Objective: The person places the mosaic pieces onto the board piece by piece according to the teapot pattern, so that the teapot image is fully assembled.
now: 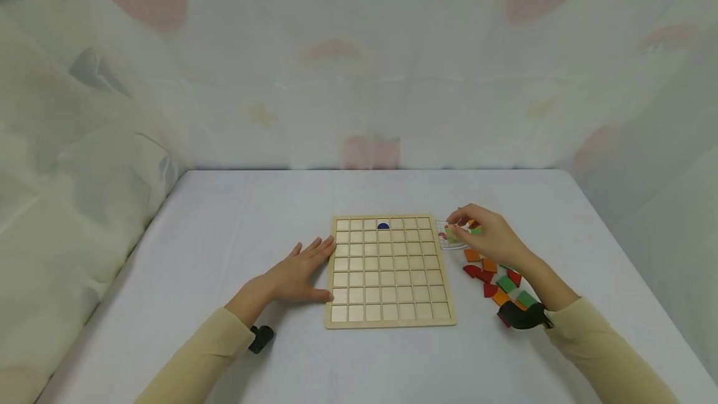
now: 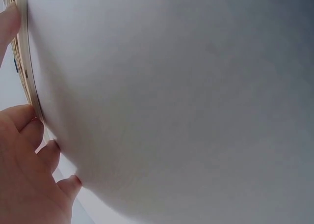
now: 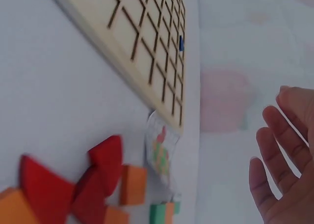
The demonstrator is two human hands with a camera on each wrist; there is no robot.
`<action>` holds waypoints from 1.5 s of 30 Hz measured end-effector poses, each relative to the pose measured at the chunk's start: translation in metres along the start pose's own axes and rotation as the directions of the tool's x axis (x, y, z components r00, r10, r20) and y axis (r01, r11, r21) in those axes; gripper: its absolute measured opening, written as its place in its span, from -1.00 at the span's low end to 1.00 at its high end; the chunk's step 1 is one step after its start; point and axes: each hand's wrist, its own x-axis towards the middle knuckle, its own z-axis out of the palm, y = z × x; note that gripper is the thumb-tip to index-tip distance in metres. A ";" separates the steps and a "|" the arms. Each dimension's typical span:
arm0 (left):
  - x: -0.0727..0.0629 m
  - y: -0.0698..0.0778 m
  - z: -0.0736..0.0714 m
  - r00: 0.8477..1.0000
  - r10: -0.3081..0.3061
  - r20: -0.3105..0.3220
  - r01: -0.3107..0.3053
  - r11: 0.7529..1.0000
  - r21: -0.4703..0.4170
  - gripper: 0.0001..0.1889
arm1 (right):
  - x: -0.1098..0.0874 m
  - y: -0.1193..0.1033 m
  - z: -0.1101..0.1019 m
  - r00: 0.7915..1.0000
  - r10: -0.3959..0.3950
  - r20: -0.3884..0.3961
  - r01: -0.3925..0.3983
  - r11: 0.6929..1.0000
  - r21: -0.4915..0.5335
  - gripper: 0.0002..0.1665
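A square wooden grid board [image 1: 391, 272] lies on the white table, with one blue half-round piece [image 1: 383, 226] in its top row. My left hand [image 1: 301, 272] rests beside the board, fingers spread and fairly straight. Fingertips and thumb touch its left edge, as the left wrist view also shows. Over a printed card [image 1: 447, 235] at the board's upper right hovers my right hand [image 1: 487, 229], fingers loosely bent. The right wrist view shows the fingers [image 3: 279, 157] apart from the table, with no piece visible in them. Part of the card is hidden under the hand in the head view.
Loose red [image 1: 473, 270], orange [image 1: 472, 255] and green pieces [image 1: 506, 284] lie scattered right of the board, beneath the right forearm. Black wrist mounts [image 1: 260, 338] sit at both wrists. Patterned cloth [image 1: 359, 80] stands behind the table.
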 end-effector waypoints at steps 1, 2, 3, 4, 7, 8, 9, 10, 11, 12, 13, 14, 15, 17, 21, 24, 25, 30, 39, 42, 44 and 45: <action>0.000 0.000 0.000 1.000 -0.002 0.000 0.002 1.000 0.001 0.04 | -0.004 0.002 -0.001 1.000 0.020 0.006 -0.020 1.000 -0.003 -0.78; 0.000 0.000 0.000 1.000 -0.001 -0.001 0.001 1.000 0.002 0.04 | -0.007 0.006 -0.001 0.999 0.039 0.012 -0.039 0.999 0.001 -0.78; 0.000 0.000 0.000 1.000 -0.001 -0.001 0.001 1.000 0.002 0.04 | -0.011 0.008 -0.002 0.998 0.058 0.018 -0.058 0.998 0.005 -0.78; 0.000 -0.001 0.000 1.000 0.000 -0.002 0.000 1.000 0.003 0.04 | -0.015 0.011 -0.003 0.997 0.077 0.026 -0.077 0.997 0.012 -0.77; 0.000 -0.001 0.000 1.000 0.002 0.000 -0.002 1.000 0.002 0.04 | -0.026 0.019 -0.003 0.993 0.113 0.042 -0.114 0.993 0.014 -0.76; 0.000 -0.001 0.000 1.000 0.004 0.001 -0.004 1.000 0.001 0.04 | -0.029 0.022 -0.003 0.991 0.125 0.046 -0.126 0.992 0.016 -0.75; 0.000 -0.001 0.000 1.000 0.004 0.001 -0.004 1.000 -0.003 0.04 | -0.032 0.024 -0.003 0.990 0.132 0.051 -0.133 0.991 0.017 -0.74; 0.001 -0.002 0.000 1.000 0.002 0.003 -0.002 1.000 -0.003 0.05 | -0.035 0.027 -0.003 0.989 0.136 0.057 -0.137 0.990 0.013 -0.74; 0.001 -0.002 0.000 1.000 0.000 0.006 0.000 1.000 -0.004 0.05 | -0.038 0.029 -0.003 0.988 0.143 0.065 -0.144 0.990 0.007 -0.74; 0.001 -0.002 0.000 1.000 -0.003 0.009 0.003 1.000 -0.007 0.06 | -0.040 0.031 -0.003 0.986 0.148 0.072 -0.149 0.989 0.002 -0.74; 0.001 -0.002 0.000 1.000 -0.005 0.011 0.005 1.000 -0.008 0.06 | -0.042 0.034 -0.004 0.985 0.156 0.079 -0.157 0.988 0.001 -0.75; 0.001 -0.002 0.001 1.000 -0.004 0.011 0.004 1.000 -0.008 0.06 | -0.044 0.035 -0.004 0.982 0.167 0.086 -0.167 0.986 -0.002 -0.75; 0.001 -0.002 0.001 1.000 -0.004 0.011 0.004 1.000 -0.009 0.06 | -0.045 0.037 -0.004 0.980 0.174 0.094 -0.174 0.985 -0.006 -0.75; 0.001 -0.002 0.001 1.000 -0.004 0.009 0.004 1.000 -0.008 0.06 | -0.047 0.041 -0.004 0.975 0.193 0.112 -0.191 0.981 -0.021 -0.75; 0.000 -0.002 0.002 1.000 0.000 0.003 0.000 1.000 -0.009 0.06 | -0.050 0.048 -0.004 0.963 0.224 0.148 -0.223 0.975 -0.026 -0.72; 0.000 -0.002 0.001 1.000 -0.008 0.008 0.008 1.000 -0.008 0.06 | -0.050 0.052 -0.002 0.958 0.224 0.181 -0.225 0.974 -0.016 -0.69; 0.000 -0.002 0.001 1.000 -0.010 0.010 0.010 1.000 -0.009 0.06 | -0.050 0.054 -0.001 0.956 0.221 0.191 -0.223 0.975 -0.015 -0.68; 0.000 -0.001 0.001 1.000 -0.013 0.013 0.013 1.000 -0.005 0.06 | -0.049 0.058 0.002 0.964 0.192 0.182 -0.187 0.981 -0.044 -0.68; 0.000 -0.001 0.001 1.000 -0.014 0.009 0.014 1.000 -0.004 0.06 | -0.044 0.059 0.005 0.968 0.179 0.177 -0.159 0.980 -0.123 -0.71; 0.000 -0.001 0.002 1.000 -0.018 0.009 0.018 1.000 -0.003 0.06 | -0.042 0.059 0.007 0.970 0.170 0.175 -0.148 0.980 -0.133 -0.73; 0.000 -0.001 0.002 1.000 -0.021 0.010 0.021 1.000 -0.003 0.06 | -0.041 0.058 0.008 0.971 0.165 0.174 -0.141 0.980 -0.142 -0.73; 0.000 -0.001 0.002 1.000 -0.022 0.011 0.022 1.000 -0.003 0.06 | -0.041 0.057 0.008 0.970 0.168 0.175 -0.144 0.979 -0.144 -0.73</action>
